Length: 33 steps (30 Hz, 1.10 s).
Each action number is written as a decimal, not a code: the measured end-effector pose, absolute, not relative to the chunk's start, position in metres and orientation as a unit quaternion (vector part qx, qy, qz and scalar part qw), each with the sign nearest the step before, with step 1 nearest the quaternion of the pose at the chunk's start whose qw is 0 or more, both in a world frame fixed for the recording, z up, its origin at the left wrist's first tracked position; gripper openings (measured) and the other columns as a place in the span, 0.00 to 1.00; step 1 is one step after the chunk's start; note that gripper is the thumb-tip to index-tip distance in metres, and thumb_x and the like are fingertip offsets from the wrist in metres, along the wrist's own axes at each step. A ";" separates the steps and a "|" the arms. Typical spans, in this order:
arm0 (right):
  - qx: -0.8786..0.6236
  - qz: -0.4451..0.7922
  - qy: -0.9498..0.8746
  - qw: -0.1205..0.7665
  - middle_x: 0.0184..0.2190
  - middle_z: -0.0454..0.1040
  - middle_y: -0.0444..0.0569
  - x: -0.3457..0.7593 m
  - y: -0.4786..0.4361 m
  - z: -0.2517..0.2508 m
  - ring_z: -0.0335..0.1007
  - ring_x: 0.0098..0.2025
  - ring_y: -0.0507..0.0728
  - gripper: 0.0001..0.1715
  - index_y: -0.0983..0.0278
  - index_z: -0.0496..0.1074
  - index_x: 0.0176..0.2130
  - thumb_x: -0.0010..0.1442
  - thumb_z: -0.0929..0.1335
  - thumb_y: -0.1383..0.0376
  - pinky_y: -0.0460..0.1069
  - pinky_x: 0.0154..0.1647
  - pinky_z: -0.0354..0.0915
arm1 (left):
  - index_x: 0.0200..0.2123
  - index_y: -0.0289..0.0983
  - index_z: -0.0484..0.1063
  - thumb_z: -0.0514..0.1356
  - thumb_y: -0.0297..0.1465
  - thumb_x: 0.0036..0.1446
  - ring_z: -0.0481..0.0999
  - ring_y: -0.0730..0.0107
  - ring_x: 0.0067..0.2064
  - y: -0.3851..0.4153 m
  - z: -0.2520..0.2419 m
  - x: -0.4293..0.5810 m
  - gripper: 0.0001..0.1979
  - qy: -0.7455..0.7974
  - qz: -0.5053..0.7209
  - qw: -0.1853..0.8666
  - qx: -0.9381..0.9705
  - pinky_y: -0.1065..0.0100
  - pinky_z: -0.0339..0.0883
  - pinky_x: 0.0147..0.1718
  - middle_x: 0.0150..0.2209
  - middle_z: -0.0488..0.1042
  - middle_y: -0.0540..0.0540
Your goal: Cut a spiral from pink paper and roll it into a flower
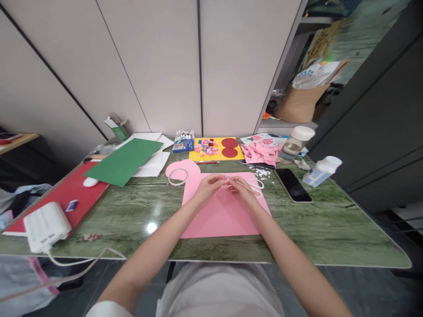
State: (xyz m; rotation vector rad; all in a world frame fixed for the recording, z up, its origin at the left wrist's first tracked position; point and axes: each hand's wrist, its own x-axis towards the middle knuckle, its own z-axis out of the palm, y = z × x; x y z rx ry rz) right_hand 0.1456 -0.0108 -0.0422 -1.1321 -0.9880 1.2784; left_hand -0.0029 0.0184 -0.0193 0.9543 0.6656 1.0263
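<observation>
Over a pink paper sheet [218, 220], my left hand [209, 186] pinches a small pink piece [226, 180], whose exact kind is too small to tell. My right hand [243, 188] meets it from the other side, fingertips closed at the same piece; anything more in them cannot be made out. White-handled scissors [258, 181] lie just right of my right hand, partly covered. A roll of tape [169, 177] rests to the left, on pink round paper cutouts [191, 166].
Behind are a yellow sheet [216, 155] with colourful small pieces and red circles [229, 143], and pink scraps [261, 154]. A phone [293, 185], bottle [322, 171] and jar [295, 144] stand or lie right. Left: green sheet [127, 160], power bank [46, 224].
</observation>
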 end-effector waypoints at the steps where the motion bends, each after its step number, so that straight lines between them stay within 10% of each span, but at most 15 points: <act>1: -0.480 0.538 -0.419 0.552 0.31 0.72 0.42 0.146 -0.011 -0.042 0.69 0.30 0.52 0.14 0.60 0.67 0.30 0.49 0.69 0.53 0.47 0.32 0.60 | 0.32 0.34 0.74 0.67 0.31 0.39 0.71 0.77 0.32 0.019 -0.019 -0.003 0.13 0.303 0.466 0.712 0.429 0.72 0.62 0.36 0.32 0.75 0.47; 33: -0.471 0.542 -0.429 0.548 0.32 0.71 0.42 0.145 -0.014 -0.044 0.68 0.30 0.51 0.10 0.59 0.67 0.32 0.51 0.68 0.57 0.47 0.33 0.59 | 0.33 0.35 0.73 0.66 0.31 0.42 0.72 0.76 0.34 0.022 -0.024 -0.007 0.12 0.305 0.485 0.684 0.451 0.72 0.62 0.35 0.33 0.74 0.48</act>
